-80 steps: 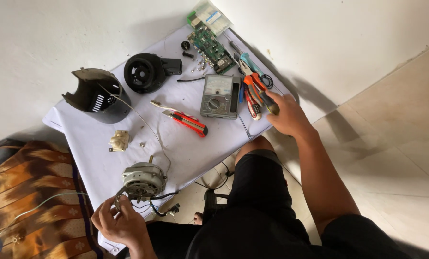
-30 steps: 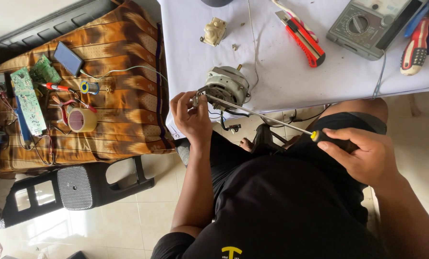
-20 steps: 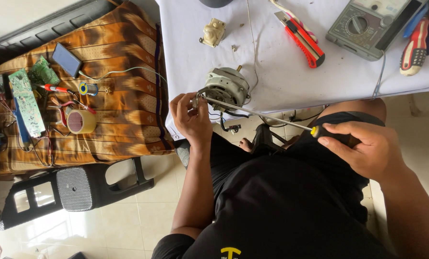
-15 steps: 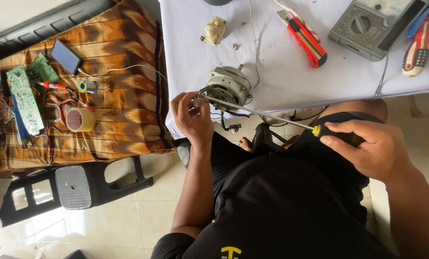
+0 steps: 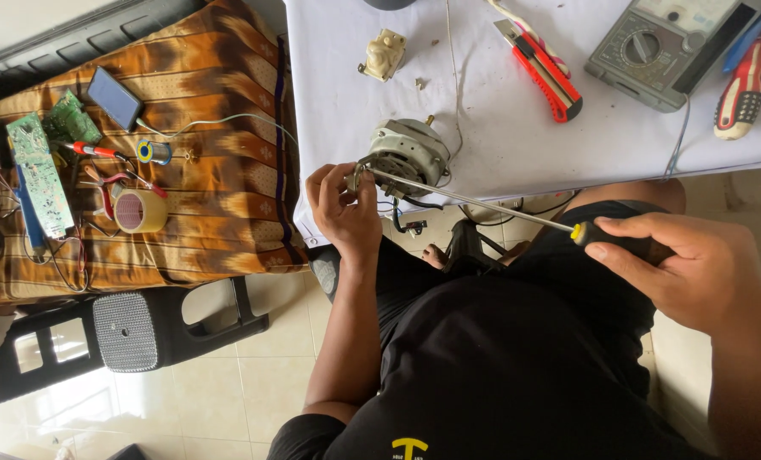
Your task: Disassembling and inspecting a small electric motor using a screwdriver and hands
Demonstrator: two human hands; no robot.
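My left hand [image 5: 346, 213] pinches a small metal part at the near edge of a round grey electric motor [image 5: 407, 153] that lies at the front of the white cloth [image 5: 482, 128]. My right hand [image 5: 683, 268] grips the dark, yellow-collared handle of a long screwdriver [image 5: 474, 200]. Its thin shaft runs up and left, and the tip meets the motor right by my left fingers. Black wires hang from the motor over the cloth's edge.
On the cloth lie red-handled pliers [image 5: 542, 72], a grey multimeter [image 5: 661, 51], more red-handled tools [image 5: 742, 85] and a small beige part [image 5: 383, 53]. To the left, a brown patterned cloth [image 5: 210, 204] carries circuit boards [image 5: 35, 175], a tape roll [image 5: 139, 211] and a phone [image 5: 114, 96].
Since the earliest frame my right hand has picked up the screwdriver and brought its tip to the motor. Over the last second both hands have barely moved.
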